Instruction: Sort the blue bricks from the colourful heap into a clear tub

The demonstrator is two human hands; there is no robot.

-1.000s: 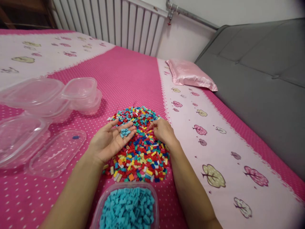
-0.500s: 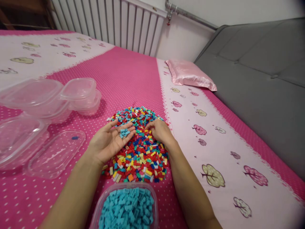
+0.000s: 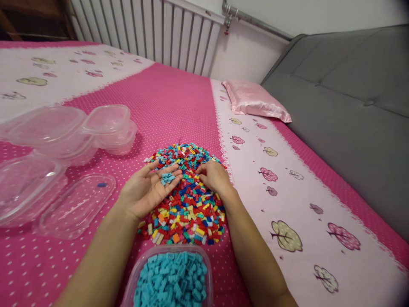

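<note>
Pink satin pillow [image 3: 255, 101]; beneath it, tree-print bedding [image 3: 246, 230]; to its right, grey headboard [image 3: 345, 72]; to its left, white radiator [image 3: 168, 34].

i can read no words, numbers or brands anywhere before me. a small mark [image 3: 208, 13] sits on the top edge of the radiator [image 3: 147, 34], too tiny for me to tell if it is a label. the bedspread [image 3: 172, 98] shows me only printed trees [image 3: 286, 236] and dots, no letters. on the bricks [image 3: 194, 209] and the clear tub [image 3: 209, 277] nearest me, i make out no lettering.
</note>
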